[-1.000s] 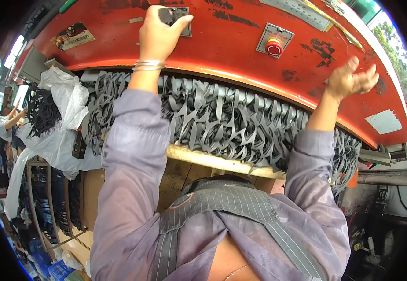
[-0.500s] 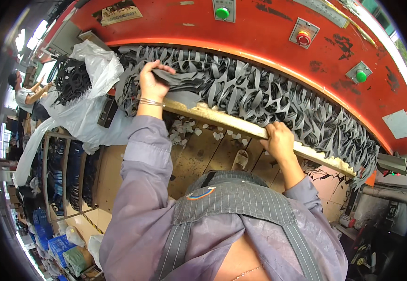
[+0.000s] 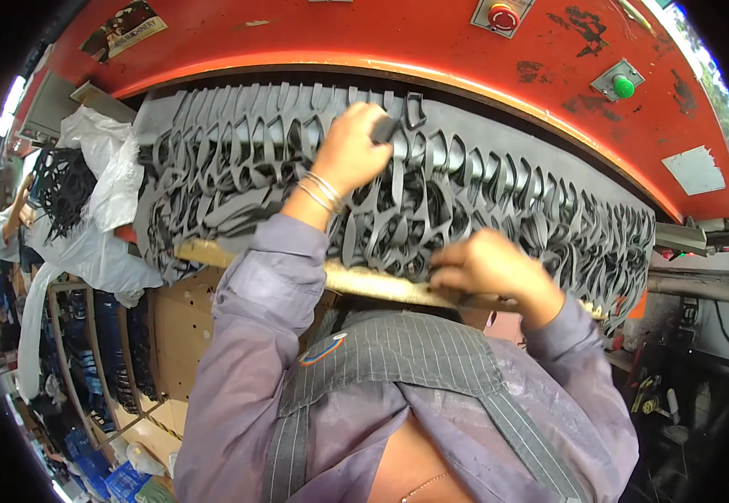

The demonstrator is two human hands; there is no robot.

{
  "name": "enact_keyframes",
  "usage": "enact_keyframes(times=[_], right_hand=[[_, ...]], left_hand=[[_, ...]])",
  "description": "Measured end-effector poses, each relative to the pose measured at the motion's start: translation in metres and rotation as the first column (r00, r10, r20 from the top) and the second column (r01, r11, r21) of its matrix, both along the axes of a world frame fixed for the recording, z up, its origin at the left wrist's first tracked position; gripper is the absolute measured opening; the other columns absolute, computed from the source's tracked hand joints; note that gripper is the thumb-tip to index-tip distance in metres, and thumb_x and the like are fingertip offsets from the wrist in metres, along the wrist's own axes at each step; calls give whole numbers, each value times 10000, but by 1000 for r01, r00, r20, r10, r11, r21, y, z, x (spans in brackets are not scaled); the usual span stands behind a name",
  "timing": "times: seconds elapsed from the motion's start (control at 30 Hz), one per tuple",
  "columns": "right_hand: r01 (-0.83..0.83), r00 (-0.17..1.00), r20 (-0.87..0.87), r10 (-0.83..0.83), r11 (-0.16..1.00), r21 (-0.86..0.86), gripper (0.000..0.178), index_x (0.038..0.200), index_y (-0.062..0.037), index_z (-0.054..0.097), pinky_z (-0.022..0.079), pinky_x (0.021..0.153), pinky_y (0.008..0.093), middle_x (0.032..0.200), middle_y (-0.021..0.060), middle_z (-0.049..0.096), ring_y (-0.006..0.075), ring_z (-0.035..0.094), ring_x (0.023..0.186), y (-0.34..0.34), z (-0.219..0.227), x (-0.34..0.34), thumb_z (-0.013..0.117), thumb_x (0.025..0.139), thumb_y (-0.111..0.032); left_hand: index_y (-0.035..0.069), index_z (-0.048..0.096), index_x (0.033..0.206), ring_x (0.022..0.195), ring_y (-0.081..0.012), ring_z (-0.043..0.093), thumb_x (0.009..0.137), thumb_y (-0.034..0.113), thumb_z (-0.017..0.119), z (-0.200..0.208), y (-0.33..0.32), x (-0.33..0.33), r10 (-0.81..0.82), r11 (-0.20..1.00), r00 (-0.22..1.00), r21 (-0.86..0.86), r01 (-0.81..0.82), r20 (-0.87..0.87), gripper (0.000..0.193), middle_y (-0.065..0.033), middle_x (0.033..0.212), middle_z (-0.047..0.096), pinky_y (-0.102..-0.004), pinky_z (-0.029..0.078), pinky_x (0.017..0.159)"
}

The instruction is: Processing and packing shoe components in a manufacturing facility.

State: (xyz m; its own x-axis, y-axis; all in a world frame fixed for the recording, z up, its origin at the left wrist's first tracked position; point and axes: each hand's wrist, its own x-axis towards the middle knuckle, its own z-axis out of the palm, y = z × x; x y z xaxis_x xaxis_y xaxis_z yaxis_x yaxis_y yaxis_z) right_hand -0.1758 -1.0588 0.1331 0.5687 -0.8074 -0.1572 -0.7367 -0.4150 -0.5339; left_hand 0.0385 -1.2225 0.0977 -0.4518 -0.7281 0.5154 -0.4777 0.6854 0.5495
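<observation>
A wide grey sheet, cut into looped strips along its near part, lies in the mouth of a red machine. My left hand, a bracelet on its wrist, reaches over the strips. Its fingers are closed on a small dark piece; its exact kind is hard to make out. Just right of that piece stands a black U-shaped frame, like a cutting die. My right hand hovers by the front board, blurred, with fingers bent. Grey cut pieces lie heaped at the left.
The red machine body spans the far side, with a red push button and a green button. White plastic sacking with dark scraps hangs at the left. A rack stands below it. Another person is at far left.
My left hand has left the stack of grey pieces and moved right and farther in. The right hand has loosened from the board's edge. More uncut sheet shows, and the view has shifted.
</observation>
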Motion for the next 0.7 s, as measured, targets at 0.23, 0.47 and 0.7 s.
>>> enact_keyframes(times=[0.23,0.47,0.7], right_hand=[[-353,933,-318,168,600,-718,380,1178,-96,605,424,1007,397,1230,134,591,253,525,1218,-169,-48,-12,523,806,-93],[-26,966,162,202,697,-716,471,1170,-33,544,441,1020,451,1143,141,602,280,593,1102,-153,-65,-38,645,724,83],[470,619,708,-341,882,14,367,1086,-17,612,499,759,301,885,66,607,166,605,841,-40,-62,26,778,779,-129]], left_hand=[[-2,580,1028,1225,-322,519,708,39,617,-62,56,-13,-66,997,934,49,52,352,325,-192,1285,568,-413,400,1043],[-12,563,970,1206,-343,526,682,-3,595,-69,76,-3,-73,997,972,40,66,221,290,-198,1240,585,-424,413,1022],[-2,547,1179,915,-168,644,924,251,648,-36,81,-11,121,818,747,492,298,-653,373,-102,1000,684,-287,503,806]])
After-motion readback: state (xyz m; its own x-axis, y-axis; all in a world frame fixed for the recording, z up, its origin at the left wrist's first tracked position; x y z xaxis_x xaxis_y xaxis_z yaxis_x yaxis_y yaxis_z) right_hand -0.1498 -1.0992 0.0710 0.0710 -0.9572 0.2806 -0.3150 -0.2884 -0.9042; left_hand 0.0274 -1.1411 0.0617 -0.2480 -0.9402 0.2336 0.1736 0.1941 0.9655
